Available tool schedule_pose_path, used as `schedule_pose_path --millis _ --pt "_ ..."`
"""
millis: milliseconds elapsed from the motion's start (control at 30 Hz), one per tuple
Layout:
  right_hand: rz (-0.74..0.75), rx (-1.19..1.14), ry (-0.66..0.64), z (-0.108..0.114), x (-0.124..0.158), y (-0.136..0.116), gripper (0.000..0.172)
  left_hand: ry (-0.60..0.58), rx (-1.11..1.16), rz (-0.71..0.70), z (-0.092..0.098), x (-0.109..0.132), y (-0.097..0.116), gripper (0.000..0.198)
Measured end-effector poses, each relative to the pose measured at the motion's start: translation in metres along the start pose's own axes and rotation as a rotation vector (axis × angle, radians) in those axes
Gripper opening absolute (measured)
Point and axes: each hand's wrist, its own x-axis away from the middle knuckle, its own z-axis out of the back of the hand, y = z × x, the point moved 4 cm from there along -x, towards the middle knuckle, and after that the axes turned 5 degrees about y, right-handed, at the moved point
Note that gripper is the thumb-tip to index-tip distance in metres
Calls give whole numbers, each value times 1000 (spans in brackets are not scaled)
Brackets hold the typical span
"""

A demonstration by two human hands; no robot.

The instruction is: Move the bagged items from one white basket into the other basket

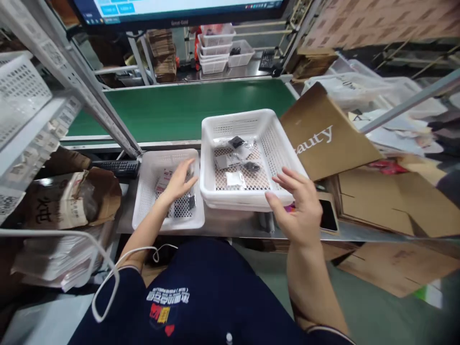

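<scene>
My left hand reaches into a low white perforated basket on the left and rests over small packets inside it, fingers spread. My right hand hovers with fingers apart at the front right corner of a taller stack of white baskets. The top basket of that stack holds several small clear bags with dark items and a white packet. Neither hand grips anything that I can see.
A green conveyor belt runs behind the baskets. A brown printed carton leans at the right, with flat cardboard and a dark phone beside it. A keyboard, bagged goods and metal shelving stand left. More baskets sit beyond the belt.
</scene>
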Motion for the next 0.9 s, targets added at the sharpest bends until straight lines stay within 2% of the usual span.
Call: schedule_pose_path --millis 33,100,167,233,333,467,533,600,667,733,833,867,900 --pt "-12 -15 -9 1 5 0 40 -63 -43 109 -11 13 -23 69" --pt "-42 -56 -14 2 12 3 38 -217 -106 236 -37 39 -57 68" --pt "-60 -91 0 2 16 5 38 -318 -153 279 -55 59 -71 62" --pt "-64 -114 8 0 16 4 39 -338 -212 314 -57 71 -74 52" --pt "-58 -146 0 -6 14 0 39 -321 -312 384 -31 83 -79 52" --pt "-65 -193 -24 -17 16 -1 37 -302 -455 559 12 115 -111 66" --pt "-67 -206 -34 -20 18 1 36 -311 -496 628 20 130 -127 61" --pt "-68 -202 -40 -20 21 4 35 -298 -511 657 25 133 -134 53" --pt "-71 -188 -38 -16 22 8 36 -234 -505 655 32 120 -127 48" --pt "-74 -173 -27 -12 22 12 36 -65 -438 589 42 91 -101 48" --pt "-69 -156 -5 -9 20 12 36 294 -126 295 55 31 -34 54" --pt "-62 -153 1 -8 21 10 36 332 1 161 53 10 -11 59" --pt "-52 -146 2 -8 21 8 35 276 114 36 46 -12 9 69"
